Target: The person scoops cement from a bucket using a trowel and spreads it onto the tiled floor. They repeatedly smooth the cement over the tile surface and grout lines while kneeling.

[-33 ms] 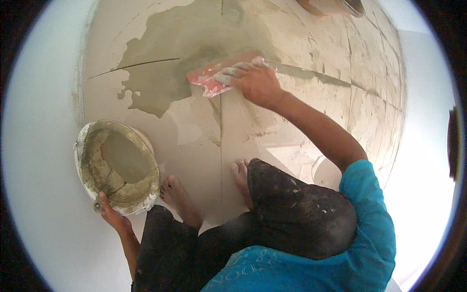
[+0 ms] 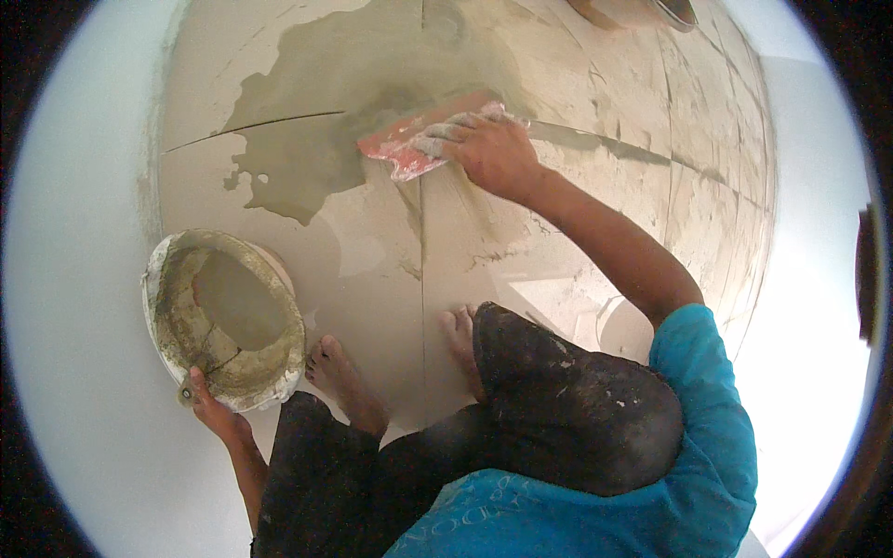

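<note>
My right hand [image 2: 493, 155] is closed round a red float [image 2: 400, 138] smeared with pale grout, its fingers coated in grey. The float's long edge rests on the tiled floor [image 2: 372, 279], at the near side of a wet grey-green grout patch [image 2: 316, 65]. Down at the left, my left hand [image 2: 219, 414] grips the rim of a tilted white bucket [image 2: 294, 325]. Thin grey grout [image 2: 244, 302] lies inside, and dried residue crusts the bucket's walls. Part of the left hand's fingers is hidden by the rim.
My bare feet [image 2: 346, 383] stand on the tiles beside the bucket. A pale wall [image 2: 84, 232] runs along the left, another [image 2: 819, 186] along the right. At the far right sits a round container [image 2: 642, 11], partly cut off. Grout streaks cover the right-hand tiles.
My right hand and the float have shifted very slightly away from me. The left hand and the bucket look the same.
</note>
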### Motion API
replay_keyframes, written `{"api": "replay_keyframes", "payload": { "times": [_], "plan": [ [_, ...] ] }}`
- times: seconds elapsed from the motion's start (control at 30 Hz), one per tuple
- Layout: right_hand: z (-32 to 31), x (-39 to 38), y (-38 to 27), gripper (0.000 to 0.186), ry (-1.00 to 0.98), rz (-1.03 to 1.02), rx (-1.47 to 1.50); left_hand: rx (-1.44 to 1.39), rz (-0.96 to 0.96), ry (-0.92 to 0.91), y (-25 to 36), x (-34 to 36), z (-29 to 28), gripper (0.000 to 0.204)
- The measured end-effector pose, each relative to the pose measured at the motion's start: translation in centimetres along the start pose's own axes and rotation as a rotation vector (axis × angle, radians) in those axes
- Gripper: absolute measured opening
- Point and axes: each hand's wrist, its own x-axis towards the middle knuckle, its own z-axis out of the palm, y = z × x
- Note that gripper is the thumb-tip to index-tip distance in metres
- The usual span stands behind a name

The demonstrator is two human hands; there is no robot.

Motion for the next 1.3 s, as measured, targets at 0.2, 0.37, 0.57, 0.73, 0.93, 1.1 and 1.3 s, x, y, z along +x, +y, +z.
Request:
{"api": "replay_keyframes", "payload": {
  "times": [0.2, 0.37, 0.57, 0.73, 0.93, 1.1, 1.3],
  "plan": [
    [-2.2, -1.2, 4.1, 0.051, -0.08, 0.131, -0.025, 0.01, 0.018, -0.038, -0.4, 0.2, -0.5, 0.063],
    [-5.1, -14.3, 6.0, 0.043, -0.16, 0.095, -0.05, 0.068, 0.013, 0.001, 1.4, -1.0, 0.6, 0.062],
    [-2.8, -27.7, 5.0, 0.051, -0.257, 0.056, 0.146, 0.09, -0.001, 0.0, 0.9, -0.8, -0.1, 0.063],
    [0.8, -22.4, 5.8, 0.047, -0.239, 0.093, 0.119, 0.1, 0.071, -0.046, 0.9, -0.1, 0.2, 0.061],
    [2.2, -14.1, 7.9, 0.055, -0.129, -0.005, 0.055, 0.033, -0.011, -0.015, 0.8, -0.1, 0.1, 0.06],
    [2.8, -9.0, 8.6, 0.052, -0.076, -0.007, -0.011, 0.05, 0.036, -0.016, 1.3, -0.6, 0.9, 0.059],
    [-5.9, -3.3, 8.5, 0.045, -0.235, 0.537, 0.031, 0.075, 0.026, -0.02, 1.3, -0.5, 0.1, 0.062]
  ]
}}
